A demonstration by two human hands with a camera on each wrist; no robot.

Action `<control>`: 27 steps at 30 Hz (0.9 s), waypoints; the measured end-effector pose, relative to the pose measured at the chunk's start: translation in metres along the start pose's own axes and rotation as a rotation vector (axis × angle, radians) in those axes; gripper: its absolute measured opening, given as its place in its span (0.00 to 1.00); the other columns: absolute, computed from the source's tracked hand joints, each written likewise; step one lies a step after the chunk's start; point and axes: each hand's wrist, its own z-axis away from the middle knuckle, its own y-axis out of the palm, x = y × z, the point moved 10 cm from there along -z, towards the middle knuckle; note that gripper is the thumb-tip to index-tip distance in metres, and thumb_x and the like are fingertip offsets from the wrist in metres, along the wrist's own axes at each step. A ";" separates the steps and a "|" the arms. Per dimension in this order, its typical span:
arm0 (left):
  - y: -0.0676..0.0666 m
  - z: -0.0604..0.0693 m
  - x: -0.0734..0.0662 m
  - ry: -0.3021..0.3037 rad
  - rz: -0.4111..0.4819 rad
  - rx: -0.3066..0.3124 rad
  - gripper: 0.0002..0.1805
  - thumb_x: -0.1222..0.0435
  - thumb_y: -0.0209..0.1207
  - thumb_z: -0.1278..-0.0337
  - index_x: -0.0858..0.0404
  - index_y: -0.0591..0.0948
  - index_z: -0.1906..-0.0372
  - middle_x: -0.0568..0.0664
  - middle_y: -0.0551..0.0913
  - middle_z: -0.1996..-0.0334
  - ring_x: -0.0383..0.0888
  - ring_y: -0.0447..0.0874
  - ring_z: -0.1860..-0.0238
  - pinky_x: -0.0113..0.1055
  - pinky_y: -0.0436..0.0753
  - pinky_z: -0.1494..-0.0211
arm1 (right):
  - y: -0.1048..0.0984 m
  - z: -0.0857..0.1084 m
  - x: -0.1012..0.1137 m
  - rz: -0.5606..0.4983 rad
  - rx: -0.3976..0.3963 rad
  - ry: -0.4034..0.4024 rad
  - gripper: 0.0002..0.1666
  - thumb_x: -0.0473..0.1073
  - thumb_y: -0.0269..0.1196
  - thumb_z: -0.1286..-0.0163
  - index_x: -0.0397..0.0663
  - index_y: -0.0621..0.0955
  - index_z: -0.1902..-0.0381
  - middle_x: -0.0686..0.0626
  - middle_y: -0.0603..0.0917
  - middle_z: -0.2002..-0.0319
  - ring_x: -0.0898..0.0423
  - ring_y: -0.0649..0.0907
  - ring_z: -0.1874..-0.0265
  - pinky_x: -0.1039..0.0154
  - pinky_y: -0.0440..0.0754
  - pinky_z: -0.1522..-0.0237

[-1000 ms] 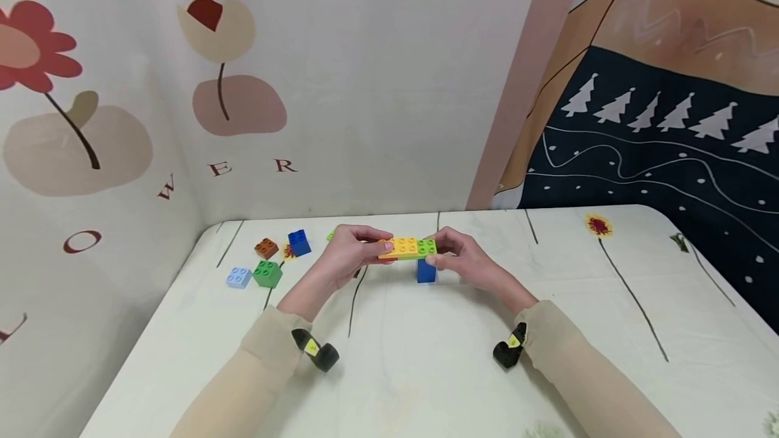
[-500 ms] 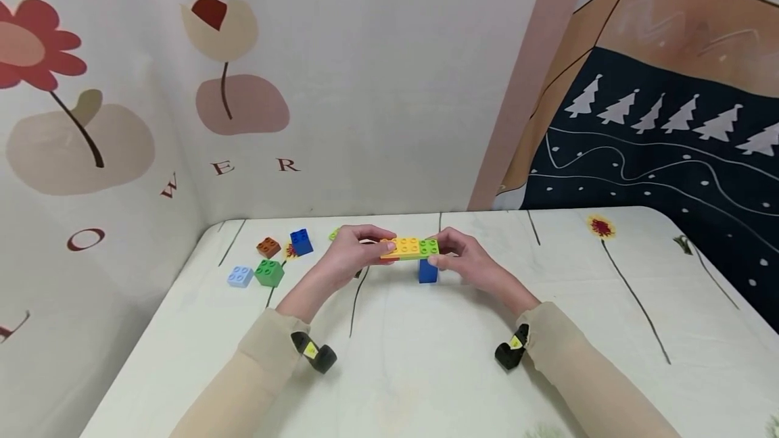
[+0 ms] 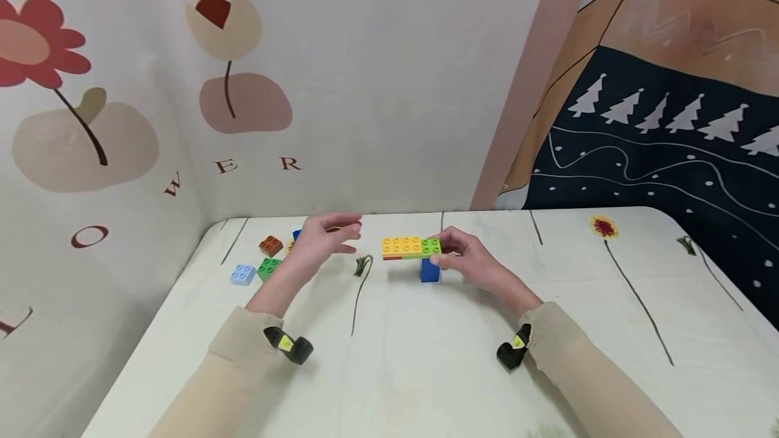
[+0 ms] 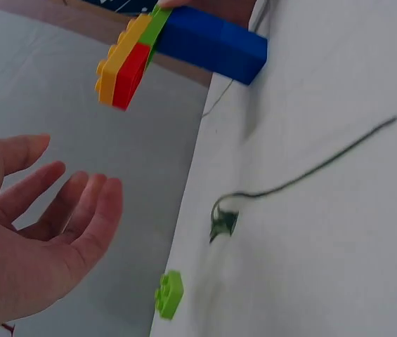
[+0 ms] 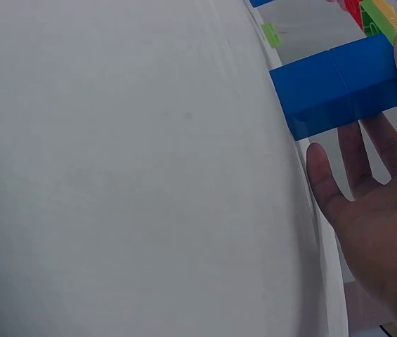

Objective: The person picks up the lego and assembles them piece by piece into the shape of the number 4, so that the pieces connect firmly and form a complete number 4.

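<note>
A toy block build stands near the middle of the table in the head view. Its yellow brick (image 3: 402,247) and lime green brick (image 3: 431,247) form a flat top, with a red brick (image 4: 131,74) under the yellow one's left end. Below the lime green end is a column of two blue bricks (image 5: 342,84). My right hand (image 3: 471,261) pinches the build at its lime green end. My left hand (image 3: 316,243) hovers left of the build, apart from it, its fingers loosely bent and holding nothing.
Loose bricks lie at the table's left: brown (image 3: 270,245), light blue (image 3: 243,274), green (image 3: 268,267) and a blue one (image 3: 296,234), the last two partly hidden by my left arm and hand. A small lime green brick (image 4: 170,295) lies near the back edge.
My left hand has let go of the yellow end of the build and moved left, its fingers spreading. The right hand keeps its hold, and the build stays in place.
</note>
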 end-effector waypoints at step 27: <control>-0.030 -0.025 0.031 0.014 -0.212 -0.264 0.26 0.68 0.65 0.35 0.65 0.78 0.33 0.61 0.76 0.33 0.58 0.70 0.31 0.49 0.77 0.35 | -0.001 -0.002 -0.005 0.011 -0.008 0.030 0.19 0.40 0.66 0.27 0.39 0.76 0.43 0.41 0.81 0.44 0.47 0.79 0.48 0.61 0.83 0.51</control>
